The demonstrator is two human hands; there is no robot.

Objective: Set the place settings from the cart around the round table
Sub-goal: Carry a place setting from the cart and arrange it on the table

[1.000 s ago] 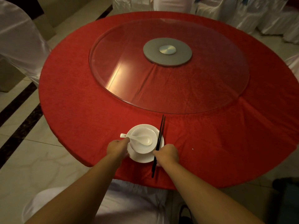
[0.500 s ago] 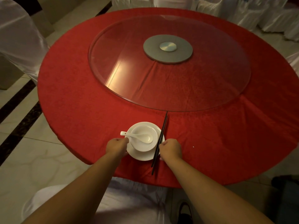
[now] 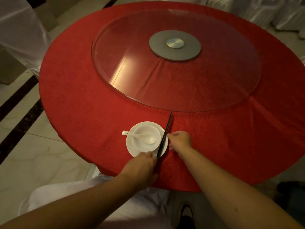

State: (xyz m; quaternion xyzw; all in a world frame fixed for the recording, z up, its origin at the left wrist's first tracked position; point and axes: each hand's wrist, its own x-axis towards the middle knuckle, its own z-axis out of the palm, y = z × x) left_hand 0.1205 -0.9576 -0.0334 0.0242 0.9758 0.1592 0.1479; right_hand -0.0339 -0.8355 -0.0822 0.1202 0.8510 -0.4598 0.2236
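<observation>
A white plate sits near the front edge of the round table, which has a red cloth. On the plate stands a white bowl with a white spoon lying in it, handle pointing left. A pair of black chopsticks lies across the plate's right rim, tips toward the glass turntable. My left hand grips the chopsticks' near end and hides it, just below the plate. My right hand rests on the cloth right of the chopsticks, with loosely curled fingertips touching their side.
A glass turntable with a grey hub fills the table's middle. White-covered chairs stand at the left and at the far right. A white chair back is under my arms, and tiled floor lies to the left.
My left hand left the plate's left rim and took the chopsticks' near end. My right hand slid forward off the chopsticks to their right side. The chopsticks moved farther onto the table.
</observation>
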